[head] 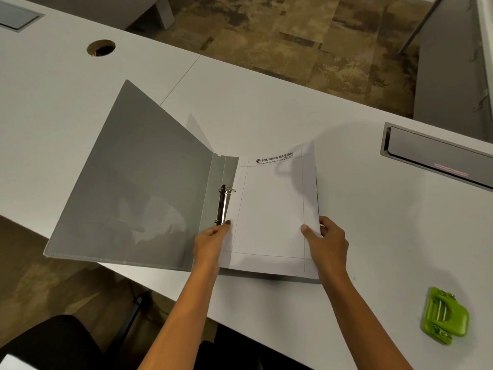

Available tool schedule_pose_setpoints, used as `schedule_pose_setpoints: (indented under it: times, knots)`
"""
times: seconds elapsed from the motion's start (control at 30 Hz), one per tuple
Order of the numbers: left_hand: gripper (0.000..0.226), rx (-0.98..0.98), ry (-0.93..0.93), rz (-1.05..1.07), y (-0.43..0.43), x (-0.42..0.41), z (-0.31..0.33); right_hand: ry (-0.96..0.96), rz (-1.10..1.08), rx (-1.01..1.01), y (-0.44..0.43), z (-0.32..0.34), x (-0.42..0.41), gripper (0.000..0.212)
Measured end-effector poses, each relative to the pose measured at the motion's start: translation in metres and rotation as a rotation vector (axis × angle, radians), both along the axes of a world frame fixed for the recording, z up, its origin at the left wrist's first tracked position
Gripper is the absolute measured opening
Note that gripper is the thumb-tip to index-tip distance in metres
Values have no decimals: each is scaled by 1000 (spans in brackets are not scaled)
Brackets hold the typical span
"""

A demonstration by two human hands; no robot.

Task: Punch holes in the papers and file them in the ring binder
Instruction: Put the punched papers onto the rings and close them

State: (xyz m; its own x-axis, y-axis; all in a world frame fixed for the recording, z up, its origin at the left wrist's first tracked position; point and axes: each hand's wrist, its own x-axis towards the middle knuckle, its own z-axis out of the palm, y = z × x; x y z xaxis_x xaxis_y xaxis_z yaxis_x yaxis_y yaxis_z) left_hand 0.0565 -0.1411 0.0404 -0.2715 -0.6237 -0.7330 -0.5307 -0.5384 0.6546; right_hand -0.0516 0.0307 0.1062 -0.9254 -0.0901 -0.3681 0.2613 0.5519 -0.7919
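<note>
White paper (272, 209) on grey binder (138, 182); left hand (210, 243), right hand (329, 243) pinch its edges.

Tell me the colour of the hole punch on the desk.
Bright green, with metal parts; the hole punch shows in the head view, lower right.
</note>
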Motion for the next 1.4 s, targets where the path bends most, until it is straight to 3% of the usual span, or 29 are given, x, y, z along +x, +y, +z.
schedule_pose_setpoints:
  times: [0.33, 0.57, 0.9, 1.03, 1.17, 1.4]
  knots:
    - [26, 37, 82, 146, 3, -3, -1, 35, 15, 6, 0, 2, 7, 24]
    - [6, 95, 98, 195, 3, -3, -4, 61, 26, 5, -3, 11, 8, 30]
    - [32, 181, 107, 64, -10, 1, -10, 49, 52, -17, -6, 14, 10, 17]
    - [30, 167, 100, 45, -8, 0, -10, 80, 57, 20, -4, 14, 9, 23]
    - [6, 74, 56, 11, -1, -1, -13, 101, 64, 72, -3, 10, 7, 27]
    - [22, -337, -89, -96, 7, 1, -8, 69, 50, 130, -1, -9, 1, 32]
